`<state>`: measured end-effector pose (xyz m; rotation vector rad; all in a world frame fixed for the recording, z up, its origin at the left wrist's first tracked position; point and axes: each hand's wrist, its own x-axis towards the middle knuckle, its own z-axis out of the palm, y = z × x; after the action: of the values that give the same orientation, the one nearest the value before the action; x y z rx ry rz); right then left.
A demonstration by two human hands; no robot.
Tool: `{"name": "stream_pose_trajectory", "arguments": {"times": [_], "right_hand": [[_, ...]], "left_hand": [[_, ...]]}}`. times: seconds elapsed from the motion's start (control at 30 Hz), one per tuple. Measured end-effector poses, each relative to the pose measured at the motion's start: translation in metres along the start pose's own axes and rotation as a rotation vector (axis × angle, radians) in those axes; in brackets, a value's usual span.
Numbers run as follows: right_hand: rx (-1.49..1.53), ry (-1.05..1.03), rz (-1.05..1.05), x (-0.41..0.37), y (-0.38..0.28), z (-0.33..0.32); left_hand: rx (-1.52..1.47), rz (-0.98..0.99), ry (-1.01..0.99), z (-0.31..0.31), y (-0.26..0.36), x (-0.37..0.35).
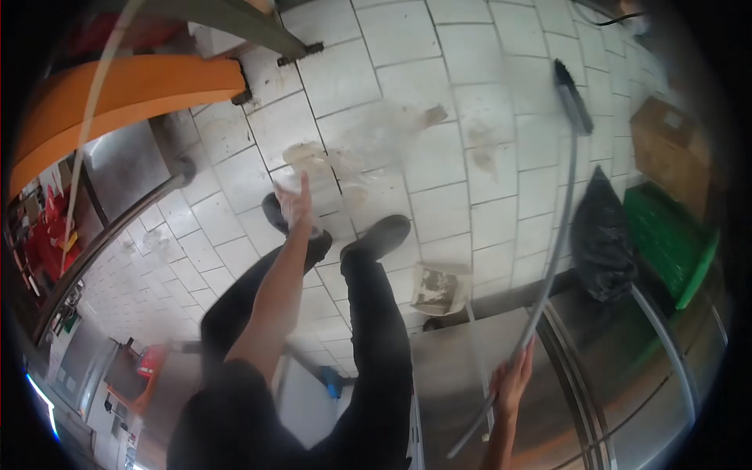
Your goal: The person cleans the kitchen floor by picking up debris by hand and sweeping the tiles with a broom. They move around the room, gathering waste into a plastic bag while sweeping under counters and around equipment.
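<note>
The right hand (513,384) is low at the right. Its fingers are curled around the lower part of a long grey-poled broom (565,196), though blur hides how tightly they close. The pole rises from the bottom edge across a dull steel counter top (454,352). Its dark bristle head (572,98) rests far out on the white tiled floor (462,47), beyond the brownish smears (376,137).

The left hand (296,202) is stretched forward over the tiles on a bare arm. The fingers lie pressed together and point away, with nothing between them. The hand is motion-blurred, so the thumb cannot be made out. It covers part of one black shoe (276,215), while the other black shoe (380,235) shows whole.

A crumpled printed paper (439,288) lies by the counter's edge. A tied black plastic bag (599,235) stands just beside the pole and half hides a green plastic crate (666,243). A brown cardboard box (666,149) blurs into the dark lens rim, which also cuts off an orange curved bench top (117,98). A small blue object (333,382) between the legs is too blurred to identify.
</note>
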<state>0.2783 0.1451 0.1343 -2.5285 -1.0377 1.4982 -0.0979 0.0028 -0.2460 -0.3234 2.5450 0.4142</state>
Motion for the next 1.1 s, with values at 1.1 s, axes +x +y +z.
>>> {"name": "stream_pose_trajectory", "arguments": {"times": [1.1], "right_hand": [[0.218, 0.004, 0.131, 0.001, 0.114, 0.095]], "left_hand": [[0.722, 1.402, -0.315, 0.102, -0.038, 0.019]]}}
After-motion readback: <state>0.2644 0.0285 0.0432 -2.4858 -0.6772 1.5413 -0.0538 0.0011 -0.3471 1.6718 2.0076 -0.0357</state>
